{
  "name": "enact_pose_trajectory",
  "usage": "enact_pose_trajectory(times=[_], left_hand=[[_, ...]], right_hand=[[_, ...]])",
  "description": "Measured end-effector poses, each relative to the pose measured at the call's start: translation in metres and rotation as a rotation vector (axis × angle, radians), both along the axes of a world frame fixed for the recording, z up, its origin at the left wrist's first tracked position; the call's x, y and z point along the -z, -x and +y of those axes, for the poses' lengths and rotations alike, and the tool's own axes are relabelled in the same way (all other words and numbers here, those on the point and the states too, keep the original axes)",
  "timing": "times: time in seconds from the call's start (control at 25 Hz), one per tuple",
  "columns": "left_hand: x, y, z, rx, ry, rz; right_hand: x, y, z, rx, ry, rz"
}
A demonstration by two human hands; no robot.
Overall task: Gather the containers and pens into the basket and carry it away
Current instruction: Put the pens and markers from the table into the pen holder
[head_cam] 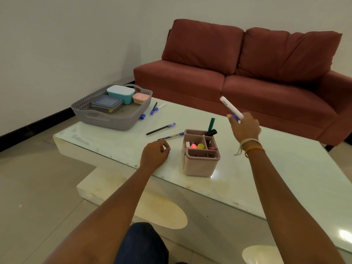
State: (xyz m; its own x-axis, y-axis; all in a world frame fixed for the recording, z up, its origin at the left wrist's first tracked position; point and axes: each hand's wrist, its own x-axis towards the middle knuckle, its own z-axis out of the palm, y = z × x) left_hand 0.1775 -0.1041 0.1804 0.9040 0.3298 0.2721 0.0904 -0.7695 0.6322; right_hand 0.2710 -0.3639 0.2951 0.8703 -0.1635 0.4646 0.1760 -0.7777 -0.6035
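Taking the pen holder (201, 152) near the middle of the counter (266, 168) as landmark: far to its left and further back sits the grey basket (112, 111), already carrying three lidded containers, teal (121, 93), pink (141, 98) and clear grey (106, 103). Between basket and holder lie loose pens: a small cluster (156, 108) just beside the basket's right wall, a black pen (161, 129) nearer, and a blue patterned pen (171, 136) touching the holder's left side. Just left of the holder, the left hand (155, 154) rests on the counter, fingers loosely curled, holding nothing. Above and to the right of the holder, the right hand (244, 128) grips a white marker (231, 108) raised in the air.

Risks, as I judge them: the marker could slip from the lifted fingers onto the glass, and a careless reach could tip the holder, spilling its pens. No readable writing or brand shows anywhere.
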Motion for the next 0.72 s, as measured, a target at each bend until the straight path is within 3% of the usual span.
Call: enact_pose_trajectory(times=[0.08,0.16,0.24,0.32,0.44,0.56,0.64,0.72], left_hand=[[-0.018,0.012,0.004,0.097,0.281,0.068],[-0.042,0.027,0.006,0.235,0.75,0.123],[-0.063,0.043,0.004,0.335,1.155,0.108],[-0.073,0.056,0.001,0.41,1.406,0.032],[-0.072,0.073,0.002,0.389,1.449,-0.068],[-0.065,0.082,0.013,0.268,1.482,-0.121],[-0.063,0.084,0.021,0.204,1.522,-0.156],[-0.061,0.084,0.026,0.169,1.531,-0.185]], right_hand=[[-0.022,0.022,0.027,-0.212,0.075,-0.083],[-0.029,0.047,0.056,-0.412,0.165,-0.07],[-0.02,0.071,0.085,-0.547,0.26,-0.024],[-0.005,0.091,0.108,-0.599,0.379,-0.01],[0.007,0.108,0.131,-0.629,0.458,-0.036],[0.012,0.12,0.144,-0.669,0.385,-0.078],[0.014,0.123,0.148,-0.724,0.111,-0.064],[0.01,0.128,0.153,-0.788,-0.366,0.11]])
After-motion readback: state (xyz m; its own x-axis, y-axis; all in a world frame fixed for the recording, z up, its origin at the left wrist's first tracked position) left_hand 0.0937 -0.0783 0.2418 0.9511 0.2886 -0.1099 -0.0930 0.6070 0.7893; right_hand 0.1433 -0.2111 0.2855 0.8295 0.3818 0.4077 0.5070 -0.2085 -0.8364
